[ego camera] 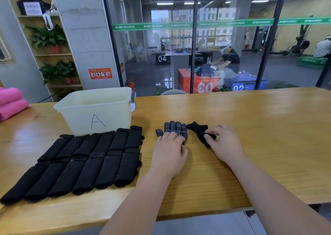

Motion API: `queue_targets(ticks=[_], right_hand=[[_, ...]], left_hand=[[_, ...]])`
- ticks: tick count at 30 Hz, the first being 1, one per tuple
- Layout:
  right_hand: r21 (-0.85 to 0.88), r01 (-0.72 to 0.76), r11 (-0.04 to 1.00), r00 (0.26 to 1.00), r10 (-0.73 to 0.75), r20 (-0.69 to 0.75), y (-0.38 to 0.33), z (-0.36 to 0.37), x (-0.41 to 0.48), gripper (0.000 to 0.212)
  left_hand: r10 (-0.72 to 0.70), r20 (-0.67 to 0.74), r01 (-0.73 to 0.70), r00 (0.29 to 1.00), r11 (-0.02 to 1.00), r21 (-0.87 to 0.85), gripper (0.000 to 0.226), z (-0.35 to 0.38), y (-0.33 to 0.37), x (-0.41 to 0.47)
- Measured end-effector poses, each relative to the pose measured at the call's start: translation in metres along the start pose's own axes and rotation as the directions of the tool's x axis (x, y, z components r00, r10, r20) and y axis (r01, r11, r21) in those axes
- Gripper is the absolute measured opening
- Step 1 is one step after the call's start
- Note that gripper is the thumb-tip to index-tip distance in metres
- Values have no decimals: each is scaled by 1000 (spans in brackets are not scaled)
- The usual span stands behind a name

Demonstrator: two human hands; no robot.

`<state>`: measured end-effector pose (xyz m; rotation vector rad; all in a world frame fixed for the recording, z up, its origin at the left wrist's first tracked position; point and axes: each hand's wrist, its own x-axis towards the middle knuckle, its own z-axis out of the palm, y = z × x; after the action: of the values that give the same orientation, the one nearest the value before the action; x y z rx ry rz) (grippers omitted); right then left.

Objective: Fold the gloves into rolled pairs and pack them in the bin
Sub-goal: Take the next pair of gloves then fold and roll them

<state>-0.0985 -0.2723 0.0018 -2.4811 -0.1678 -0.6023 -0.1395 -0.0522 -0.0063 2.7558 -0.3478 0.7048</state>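
Left of the pale square plastic bin marked A point(95, 109), pink rolled towels point(11, 103) lie on the glossy yellow wooden table point(250, 127). In front of the bin, black rolled glove pairs point(86, 161) form two rows. Right of the bin, the left hand point(169, 154) presses flat-fingered on a dotted black knit glove point(174, 128). The right hand point(225, 145) pinches a crumpled black glove point(198, 131) beside it. Behind the bin stands a glass wall point(152, 55).

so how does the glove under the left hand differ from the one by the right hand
The dotted glove lies flat, fingers spread; the crumpled glove is bunched and twisted. The dotted glove shows white grip dots; the crumpled glove looks plain black. The left hand rests on the dotted glove; the right hand pinches the crumpled glove. Both are black, on the table.
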Motion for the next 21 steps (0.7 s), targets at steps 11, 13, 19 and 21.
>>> queue_targets(ticks=[11, 13, 19, 21], right_hand=[[642, -174, 746, 982, 83, 170, -56, -86, 37, 22], [649, -171, 741, 970, 10, 244, -65, -102, 43, 25], [465, -137, 875, 936, -40, 351, -69, -114, 55, 8], [362, -74, 929, 963, -28, 268, -68, -112, 63, 5]], left_hand=[[-48, 62, 53, 997, 996, -75, 37, 1, -2, 4], [-51, 50, 55, 997, 996, -76, 36, 0, -2, 3], [-77, 46, 79, 996, 996, -42, 34, -1, -2, 1], [-90, 59, 93, 994, 994, -55, 33, 0, -3, 1]])
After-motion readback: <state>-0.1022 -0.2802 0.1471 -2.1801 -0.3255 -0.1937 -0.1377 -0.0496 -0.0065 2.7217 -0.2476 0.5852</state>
